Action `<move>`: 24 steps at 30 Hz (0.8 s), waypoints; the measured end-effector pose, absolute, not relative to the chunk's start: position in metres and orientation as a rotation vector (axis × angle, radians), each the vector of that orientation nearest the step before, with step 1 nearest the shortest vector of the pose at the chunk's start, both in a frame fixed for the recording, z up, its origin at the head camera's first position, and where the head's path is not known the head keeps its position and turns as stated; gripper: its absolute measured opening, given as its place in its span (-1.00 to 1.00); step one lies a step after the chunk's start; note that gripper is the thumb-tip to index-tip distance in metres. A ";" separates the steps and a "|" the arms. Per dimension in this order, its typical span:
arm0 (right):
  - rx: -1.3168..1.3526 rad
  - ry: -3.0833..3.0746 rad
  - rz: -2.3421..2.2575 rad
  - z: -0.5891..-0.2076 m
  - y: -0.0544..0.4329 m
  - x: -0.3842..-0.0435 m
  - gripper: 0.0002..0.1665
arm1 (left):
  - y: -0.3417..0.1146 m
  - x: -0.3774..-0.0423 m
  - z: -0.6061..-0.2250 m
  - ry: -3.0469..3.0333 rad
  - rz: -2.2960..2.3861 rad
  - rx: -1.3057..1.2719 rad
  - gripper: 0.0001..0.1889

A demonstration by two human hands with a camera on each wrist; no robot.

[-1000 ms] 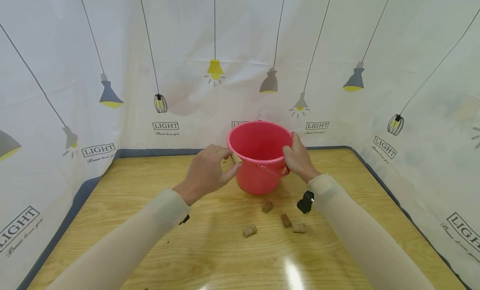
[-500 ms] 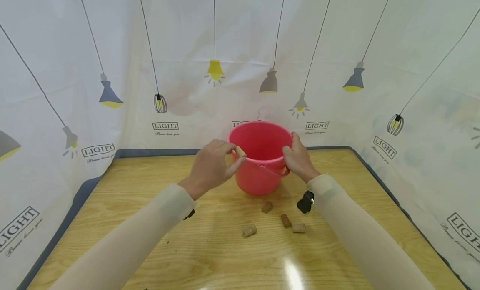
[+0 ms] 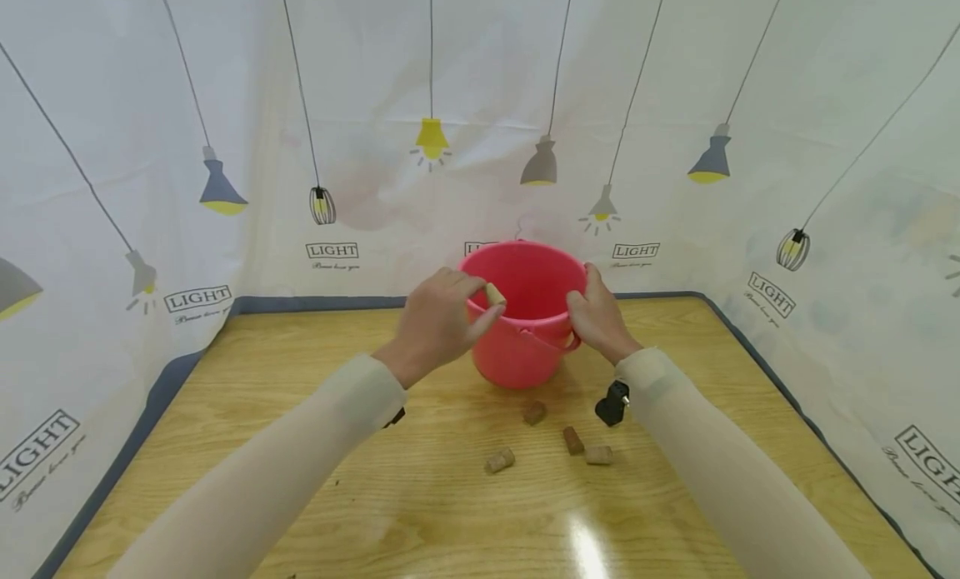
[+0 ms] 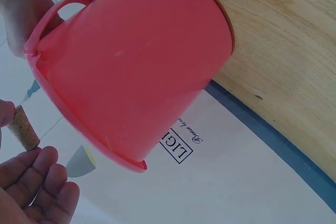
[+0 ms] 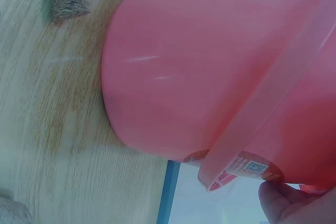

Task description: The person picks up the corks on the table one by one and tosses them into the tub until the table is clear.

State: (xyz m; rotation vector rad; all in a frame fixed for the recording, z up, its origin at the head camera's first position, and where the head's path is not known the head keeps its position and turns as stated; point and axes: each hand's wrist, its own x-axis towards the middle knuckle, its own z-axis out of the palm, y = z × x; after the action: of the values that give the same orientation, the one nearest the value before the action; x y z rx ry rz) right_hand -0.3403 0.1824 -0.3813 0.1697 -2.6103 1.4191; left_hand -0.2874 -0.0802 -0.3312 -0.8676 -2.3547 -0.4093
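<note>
A pink bucket (image 3: 517, 358) stands upright toward the back of the table, its handle (image 5: 273, 87) hanging down on the near right side. My left hand (image 3: 438, 316) pinches a cork (image 3: 495, 295) between thumb and fingers, over the left part of the bucket's rim. In the left wrist view the cork (image 4: 24, 128) is gripped at its two ends, near the bucket's mouth. My right hand (image 3: 598, 314) grips the right side of the rim, thumb on the near side. Several more corks lie in front of the bucket, among them a reddish-brown cork (image 3: 572, 441).
On the wooden table (image 3: 247, 412) lie a pale cork (image 3: 598, 455), another cork (image 3: 499, 461) and a darker cork (image 3: 534, 412). A printed cloth (image 3: 375, 79) with lamp drawings surrounds the table at the back and sides. A black device (image 3: 612, 403) sits at my right wrist.
My left hand has moved right and slightly up, bringing the cork from beside the bucket's left wall to over its rim. The right hand and bucket have stayed in place.
</note>
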 end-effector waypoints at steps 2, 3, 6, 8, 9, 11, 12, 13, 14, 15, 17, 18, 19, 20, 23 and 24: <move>0.167 -2.614 1.419 -0.381 0.183 -0.340 -0.17 | -0.078 -0.288 -0.330 -2.346 -0.404 -0.867 -0.72; 0.166 -2.615 1.420 -0.381 0.183 -0.340 -0.17 | -0.077 -0.289 -0.330 -2.344 -0.398 -0.864 -0.71; 0.171 -2.619 1.422 -0.381 0.183 -0.339 -0.17 | -0.075 -0.291 -0.330 -2.342 -0.381 -0.860 -0.69; 0.177 -2.618 1.425 -0.380 0.182 -0.339 -0.17 | -0.073 -0.292 -0.329 -2.354 -0.374 -0.853 -0.68; 0.180 -2.617 1.426 -0.380 0.182 -0.339 -0.18 | -0.072 -0.293 -0.329 -2.362 -0.374 -0.850 -0.67; 0.181 -2.613 1.426 -0.380 0.182 -0.339 -0.18 | -0.071 -0.294 -0.328 -2.378 -0.373 -0.843 -0.66; 0.180 -2.611 1.425 -0.380 0.181 -0.339 -0.18 | -0.070 -0.295 -0.328 -2.385 -0.373 -0.840 -0.65; 0.178 -2.609 1.424 -0.380 0.181 -0.339 -0.18 | -0.069 -0.295 -0.328 -2.391 -0.374 -0.836 -0.64; 0.179 -2.609 1.423 -0.380 0.181 -0.339 -0.18 | -0.068 -0.296 -0.328 -2.397 -0.375 -0.833 -0.64; 0.179 -2.610 1.424 -0.380 0.181 -0.339 -0.18 | -0.067 -0.297 -0.328 -2.401 -0.376 -0.832 -0.64; 0.180 -2.612 1.424 -0.380 0.181 -0.339 -0.17 | -0.066 -0.298 -0.327 -2.410 -0.381 -0.828 -0.64; 0.181 -2.613 1.424 -0.380 0.181 -0.339 -0.17 | -0.065 -0.298 -0.327 -2.415 -0.385 -0.825 -0.65; 0.181 -2.615 1.424 -0.380 0.182 -0.339 -0.17 | -0.065 -0.299 -0.327 -2.421 -0.386 -0.822 -0.66; 0.180 -2.617 1.422 -0.380 0.182 -0.339 -0.17 | -0.064 -0.300 -0.327 -2.427 -0.385 -0.818 -0.66; 0.174 -2.619 1.417 -0.381 0.182 -0.339 -0.17 | -0.062 -0.301 -0.327 -2.450 -0.387 -0.804 -0.67; 0.172 -2.620 1.414 -0.381 0.183 -0.339 -0.17 | -0.061 -0.302 -0.327 -2.459 -0.386 -0.800 -0.67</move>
State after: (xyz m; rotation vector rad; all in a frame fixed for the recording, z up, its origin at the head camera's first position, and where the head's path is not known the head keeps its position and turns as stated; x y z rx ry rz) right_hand -0.3392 0.1826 -0.3810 0.1718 -2.6196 1.4143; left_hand -0.3020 -0.0611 -0.3266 -0.7998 -2.4586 -0.3863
